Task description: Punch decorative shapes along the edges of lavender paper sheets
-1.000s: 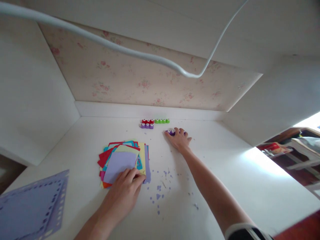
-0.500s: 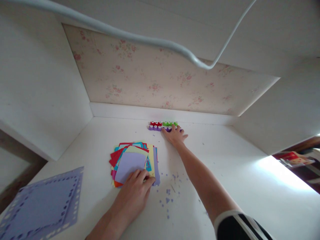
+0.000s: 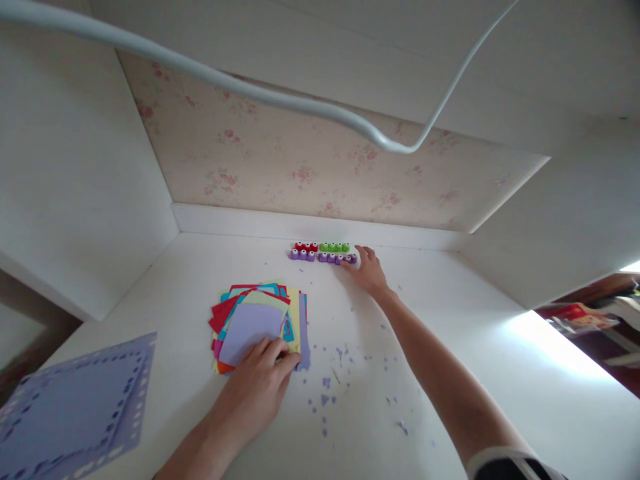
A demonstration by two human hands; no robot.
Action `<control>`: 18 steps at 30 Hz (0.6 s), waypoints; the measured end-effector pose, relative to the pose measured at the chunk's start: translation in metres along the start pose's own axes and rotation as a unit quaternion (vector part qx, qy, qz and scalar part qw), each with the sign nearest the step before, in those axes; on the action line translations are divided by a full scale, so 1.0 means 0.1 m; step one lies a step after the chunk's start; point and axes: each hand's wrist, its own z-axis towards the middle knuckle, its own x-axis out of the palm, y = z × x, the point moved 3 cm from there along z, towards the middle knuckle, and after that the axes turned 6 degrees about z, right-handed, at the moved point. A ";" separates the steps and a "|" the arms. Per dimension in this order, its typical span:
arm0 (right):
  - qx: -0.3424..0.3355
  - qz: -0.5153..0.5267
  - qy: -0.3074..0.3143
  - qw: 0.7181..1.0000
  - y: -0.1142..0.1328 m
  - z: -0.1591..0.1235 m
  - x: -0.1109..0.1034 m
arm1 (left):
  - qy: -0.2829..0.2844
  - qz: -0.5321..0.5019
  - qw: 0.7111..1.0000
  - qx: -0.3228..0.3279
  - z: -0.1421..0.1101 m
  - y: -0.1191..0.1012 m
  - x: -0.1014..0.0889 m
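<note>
My left hand (image 3: 265,377) lies on the lower edge of a loose pile of coloured paper sheets (image 3: 253,327), fingers curled over it and thumb at the right corner. Lilac paper is on top; red, blue, yellow and green edges stick out below. Farther back, my right hand (image 3: 371,272) is at the right end of a row of small purple craft punches (image 3: 303,255), thumb and fingers apart around the end one. Behind this row stand red punches (image 3: 306,247) and green punches (image 3: 334,247), with pale tops and dark dots.
Lilac sheets with punched borders (image 3: 75,407) lie at the left. Small lilac paper scraps (image 3: 326,400) are scattered over the white desktop (image 3: 360,440). A pale cable (image 3: 300,103) hangs across the top. White side panels and a papered back wall (image 3: 310,160) enclose the desk; books (image 3: 585,315) show at right.
My right hand has slid right, from on top of the purple punches to the end of their row. My left hand stays on the paper pile. The view has shifted slightly.
</note>
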 end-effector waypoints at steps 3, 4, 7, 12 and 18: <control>-0.032 0.004 0.037 0.999 -0.19 0.05 -0.04 | -0.002 -0.002 1.000 0.002 0.01 0.00 0.00; -0.034 0.003 0.045 0.998 -0.23 0.06 -0.04 | -0.002 -0.002 1.000 0.000 0.01 0.00 -0.01; -0.034 0.004 0.051 0.998 -0.24 0.13 0.01 | 0.001 -0.004 1.000 -0.006 0.02 -0.01 -0.02; -0.036 0.006 0.028 0.999 -0.14 0.22 0.09 | 0.000 -0.012 1.000 -0.006 0.03 -0.01 -0.03; -0.025 0.012 0.002 1.000 -0.05 0.24 0.17 | 0.002 -0.011 1.000 -0.011 0.04 -0.02 -0.02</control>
